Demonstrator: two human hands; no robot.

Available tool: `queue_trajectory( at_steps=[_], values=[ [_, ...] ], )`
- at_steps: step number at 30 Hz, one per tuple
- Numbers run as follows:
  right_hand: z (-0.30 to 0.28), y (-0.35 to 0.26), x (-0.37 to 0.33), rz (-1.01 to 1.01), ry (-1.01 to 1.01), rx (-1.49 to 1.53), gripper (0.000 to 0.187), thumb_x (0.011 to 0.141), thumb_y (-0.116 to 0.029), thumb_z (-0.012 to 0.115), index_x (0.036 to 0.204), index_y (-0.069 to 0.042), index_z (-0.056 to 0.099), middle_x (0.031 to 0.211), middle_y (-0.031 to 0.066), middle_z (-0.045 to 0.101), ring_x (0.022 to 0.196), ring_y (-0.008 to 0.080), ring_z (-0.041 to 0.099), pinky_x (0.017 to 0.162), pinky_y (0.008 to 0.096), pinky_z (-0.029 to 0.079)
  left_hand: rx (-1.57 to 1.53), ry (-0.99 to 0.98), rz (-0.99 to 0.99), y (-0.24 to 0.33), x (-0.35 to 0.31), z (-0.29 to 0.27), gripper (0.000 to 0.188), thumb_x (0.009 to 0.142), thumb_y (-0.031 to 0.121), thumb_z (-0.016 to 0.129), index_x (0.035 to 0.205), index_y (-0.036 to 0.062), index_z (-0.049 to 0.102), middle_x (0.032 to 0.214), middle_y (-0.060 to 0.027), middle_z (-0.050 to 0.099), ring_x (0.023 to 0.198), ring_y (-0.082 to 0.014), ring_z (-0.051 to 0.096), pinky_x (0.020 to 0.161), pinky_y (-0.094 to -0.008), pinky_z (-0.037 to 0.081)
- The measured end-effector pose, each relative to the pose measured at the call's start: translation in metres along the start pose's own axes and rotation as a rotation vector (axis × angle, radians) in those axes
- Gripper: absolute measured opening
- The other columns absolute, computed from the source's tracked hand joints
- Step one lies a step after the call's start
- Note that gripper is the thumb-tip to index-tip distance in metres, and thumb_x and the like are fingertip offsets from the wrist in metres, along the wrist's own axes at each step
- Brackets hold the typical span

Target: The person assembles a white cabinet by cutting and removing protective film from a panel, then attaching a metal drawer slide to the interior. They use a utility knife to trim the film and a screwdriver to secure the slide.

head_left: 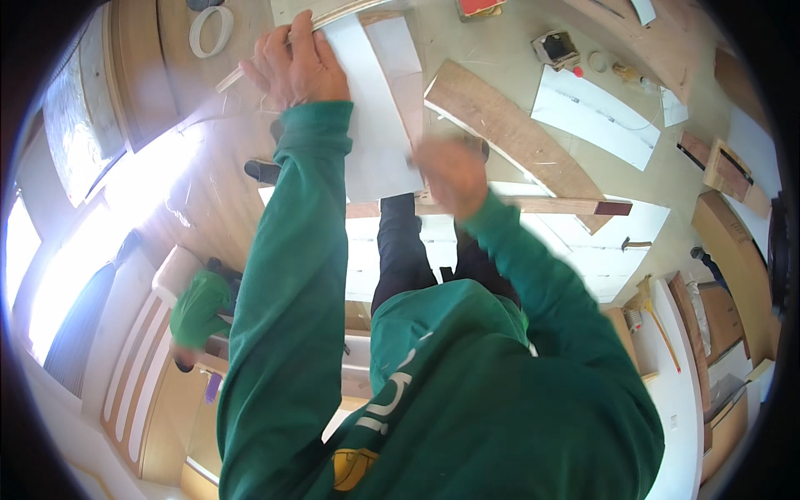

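Note:
My left hand reaches far forward, its fingers curled over the top edge of a tall white panel where a thin wooden strip runs along that edge. My right hand is blurred at the panel's lower right corner, just above a long wooden batten. Whether it holds anything cannot be told. Both arms are in green sleeves, and my dark trouser legs show below the panel.
A wide wooden plank and a white sheet lie to the right. A white tape roll sits at the top left and a small box at the top right. Another person in green bends at the lower left.

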State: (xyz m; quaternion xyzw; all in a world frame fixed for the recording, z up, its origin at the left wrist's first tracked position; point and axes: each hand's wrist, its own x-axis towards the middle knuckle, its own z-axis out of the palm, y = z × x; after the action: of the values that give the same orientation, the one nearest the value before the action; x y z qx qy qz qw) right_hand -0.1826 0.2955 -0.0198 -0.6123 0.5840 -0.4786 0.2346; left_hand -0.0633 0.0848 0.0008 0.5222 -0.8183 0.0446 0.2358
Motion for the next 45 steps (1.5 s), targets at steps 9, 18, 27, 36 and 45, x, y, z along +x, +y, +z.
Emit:
queue_trajectory(
  at_steps=[9,18,27,36,45],
  values=[
    [-0.052,-0.023,0.039,0.349,0.105,0.304,0.018,0.077,0.005,0.066,0.095,-0.001,0.067,0.091,0.0131,0.067,0.079,0.0273,0.065,0.070,0.0318,0.053,-0.132,0.050,-0.055,0.005,0.003,0.008,0.032,0.091,0.022,0.055,0.122,0.0141,0.059,0.116,-0.0056,0.056,0.118,-0.0252,0.047,0.111,-0.0564,0.015],
    [0.011,0.046,0.152,-0.057,0.260,0.067,0.012,0.081,-0.012,0.068,0.092,-0.009,0.067,0.085,0.0082,0.065,0.074,0.0283,0.063,0.062,0.0356,0.051,-0.029,-0.017,-0.014,0.005,0.006,0.002,0.032,0.091,0.023,0.056,0.122,0.0135,0.059,0.118,-0.0045,0.054,0.120,-0.0247,0.045,0.111,-0.0543,0.015],
    [0.018,0.040,0.165,-0.060,0.233,-0.076,0.017,0.075,-0.007,0.069,0.092,-0.011,0.068,0.087,0.0065,0.065,0.078,0.0261,0.064,0.064,0.0348,0.052,-0.008,0.007,0.037,0.003,0.002,0.004,0.039,0.088,0.018,0.058,0.126,0.0118,0.055,0.112,-0.0073,0.052,0.114,-0.0281,0.047,0.107,-0.0617,0.017],
    [-0.026,-0.017,-0.037,0.162,-0.105,0.109,0.027,0.071,0.006,0.065,0.097,-0.002,0.065,0.093,0.0136,0.065,0.087,0.0300,0.065,0.075,0.0347,0.054,0.000,-0.056,-0.028,0.004,0.003,-0.003,0.037,0.091,0.020,0.055,0.127,0.0123,0.054,0.119,-0.0062,0.053,0.121,-0.0256,0.044,0.111,-0.0560,0.014],
    [0.014,0.041,0.156,-0.066,0.242,-0.041,0.021,0.075,-0.004,0.068,0.096,-0.009,0.067,0.085,0.0065,0.065,0.074,0.0257,0.064,0.062,0.0331,0.053,-0.046,-0.048,-0.017,0.006,0.007,0.000,0.036,0.092,0.021,0.054,0.127,0.0119,0.053,0.120,-0.0089,0.053,0.120,-0.0263,0.044,0.111,-0.0539,0.014]
  ],
)
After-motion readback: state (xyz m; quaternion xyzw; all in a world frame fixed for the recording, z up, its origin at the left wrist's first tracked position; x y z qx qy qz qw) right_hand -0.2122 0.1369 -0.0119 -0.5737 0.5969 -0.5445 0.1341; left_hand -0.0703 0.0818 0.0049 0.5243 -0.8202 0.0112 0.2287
